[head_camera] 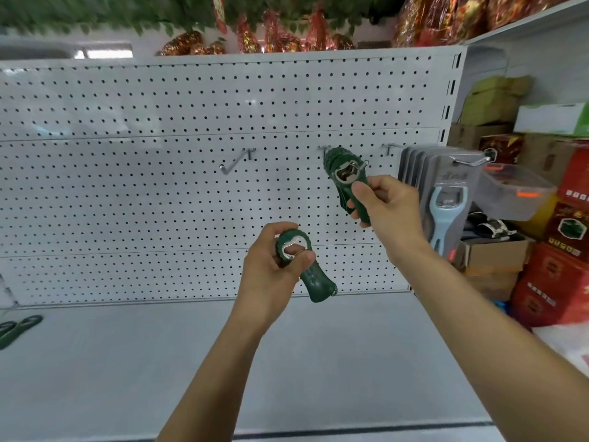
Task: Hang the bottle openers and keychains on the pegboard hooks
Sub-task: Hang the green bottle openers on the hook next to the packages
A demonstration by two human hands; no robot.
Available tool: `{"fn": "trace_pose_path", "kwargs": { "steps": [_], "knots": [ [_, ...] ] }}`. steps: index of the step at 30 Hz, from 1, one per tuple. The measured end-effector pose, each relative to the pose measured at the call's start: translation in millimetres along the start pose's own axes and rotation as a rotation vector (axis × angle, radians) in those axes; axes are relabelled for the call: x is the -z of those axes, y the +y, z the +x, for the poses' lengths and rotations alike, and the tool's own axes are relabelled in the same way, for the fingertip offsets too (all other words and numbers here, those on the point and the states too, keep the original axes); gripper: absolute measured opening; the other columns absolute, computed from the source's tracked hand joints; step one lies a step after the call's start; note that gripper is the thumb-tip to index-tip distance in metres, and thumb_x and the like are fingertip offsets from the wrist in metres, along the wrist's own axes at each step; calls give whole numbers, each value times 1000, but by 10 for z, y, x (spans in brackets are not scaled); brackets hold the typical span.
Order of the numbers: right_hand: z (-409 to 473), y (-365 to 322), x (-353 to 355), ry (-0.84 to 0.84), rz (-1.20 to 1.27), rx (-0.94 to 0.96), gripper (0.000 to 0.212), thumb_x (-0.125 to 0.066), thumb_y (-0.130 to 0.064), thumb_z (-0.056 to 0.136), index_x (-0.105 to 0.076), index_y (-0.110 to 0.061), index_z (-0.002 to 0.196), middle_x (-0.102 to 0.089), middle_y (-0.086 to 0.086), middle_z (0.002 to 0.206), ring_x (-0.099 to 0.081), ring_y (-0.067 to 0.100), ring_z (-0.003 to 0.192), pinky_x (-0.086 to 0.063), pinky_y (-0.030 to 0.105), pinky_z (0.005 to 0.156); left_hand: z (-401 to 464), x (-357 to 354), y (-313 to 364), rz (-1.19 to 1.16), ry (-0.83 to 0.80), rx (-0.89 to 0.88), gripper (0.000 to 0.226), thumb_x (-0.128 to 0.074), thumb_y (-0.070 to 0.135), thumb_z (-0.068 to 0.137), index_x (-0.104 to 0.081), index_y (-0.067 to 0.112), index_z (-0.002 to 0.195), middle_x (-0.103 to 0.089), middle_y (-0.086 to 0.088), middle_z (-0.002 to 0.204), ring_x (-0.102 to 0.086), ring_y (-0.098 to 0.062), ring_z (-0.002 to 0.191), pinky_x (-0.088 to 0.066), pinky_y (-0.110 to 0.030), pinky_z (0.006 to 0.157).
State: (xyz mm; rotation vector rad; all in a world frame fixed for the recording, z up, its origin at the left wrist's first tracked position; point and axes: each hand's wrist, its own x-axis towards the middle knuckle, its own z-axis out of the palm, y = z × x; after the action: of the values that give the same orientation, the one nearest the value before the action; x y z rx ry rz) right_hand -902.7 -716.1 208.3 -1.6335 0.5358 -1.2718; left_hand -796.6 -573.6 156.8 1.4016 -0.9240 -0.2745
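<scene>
Head view of a white pegboard [159,193] above a grey shelf [127,362]. The right hand [387,202] grips the lower handle of a green bottle opener [345,173], fingers and thumb curled round it; the opener's long axis runs up and to the left, its metal-ringed head at the tip of the middle hook [365,164], against other green openers apparently hung there already. Whether the ring has passed over the tip cannot be told. The left hand [271,272], lower and well apart from the board, holds a second green opener [306,266], thumb through its opening, handle pointing down and to the right. An empty hook [236,162] lies up and to the left of this hand, which is the nearer one to it. Packaged blue openers [446,199] hang on the right-most hook; two more green openers [16,330] lie at the shelf's left edge
</scene>
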Motion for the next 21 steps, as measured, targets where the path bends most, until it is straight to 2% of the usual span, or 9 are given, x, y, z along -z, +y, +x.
{"fn": "trace_pose_path", "kwargs": {
  "steps": [4,7,9,10,12,13,15,17,21],
  "knots": [
    [5,54,8,2,-26,-13,2,-62,-13,91,-61,-14,89,-66,2,76,-59,10,63,-48,22,58,-34,7,12,3,7,-2,35,-73,8,82,-58,28,107,-66,-7,88,-56,-10,62,-52,-26,67],
    [-165,167,34,153,-256,105,28,-66,-16,87,-55,-16,113,-56,-6,103,-54,8,93,-45,19,82,-73,6,27,3,8,-12,36,-74,10,81,-58,32,104,-67,1,89,-58,-12,66,-53,-30,71],
    [-403,215,38,189,-342,241,33,-65,-17,88,-51,-18,118,-50,-9,111,-48,9,102,-39,20,88,-101,-4,52,-5,12,-29,36,-74,9,80,-59,33,102,-67,2,90,-57,-11,66,-52,-29,71],
    [-533,241,29,143,-330,263,29,-63,-19,89,-52,-19,116,-52,-10,110,-49,8,101,-38,17,87,-114,-16,70,-10,15,-41,36,-74,8,80,-59,33,102,-68,3,90,-57,-10,66,-52,-29,71],
    [-750,278,13,-45,-232,182,17,-61,-22,92,-59,-21,109,-62,-11,102,-56,3,95,-40,10,82,-144,-44,108,-18,21,-65,36,-74,8,80,-59,32,102,-69,4,87,-59,-10,69,-54,-32,73],
    [-833,293,0,-153,-176,119,13,-60,-23,93,-62,-22,106,-66,-14,97,-60,2,93,-43,10,81,-157,-60,128,-23,25,-77,36,-74,7,80,-59,32,103,-69,4,85,-61,-10,72,-54,-35,74],
    [-937,316,-12,-302,-104,61,10,-60,-18,93,-66,-22,100,-71,-13,89,-66,6,87,-50,18,80,-176,-91,169,-45,32,-99,38,-73,4,81,-59,30,106,-68,2,82,-64,-10,76,-54,-35,73],
    [-964,300,-20,-331,-59,41,13,-61,-10,92,-67,-20,95,-72,-6,81,-69,13,77,-55,24,75,-182,-119,216,-78,43,-115,40,-71,1,82,-58,28,109,-66,-1,83,-65,-8,78,-54,-30,71],
    [-907,171,34,-252,18,24,10,-61,-6,90,-66,-14,86,-68,3,69,-62,17,56,-50,22,56,-152,-180,334,-97,42,-159,39,-70,3,82,-56,26,110,-66,3,85,-65,-8,80,-54,-30,72]
  ]
}}
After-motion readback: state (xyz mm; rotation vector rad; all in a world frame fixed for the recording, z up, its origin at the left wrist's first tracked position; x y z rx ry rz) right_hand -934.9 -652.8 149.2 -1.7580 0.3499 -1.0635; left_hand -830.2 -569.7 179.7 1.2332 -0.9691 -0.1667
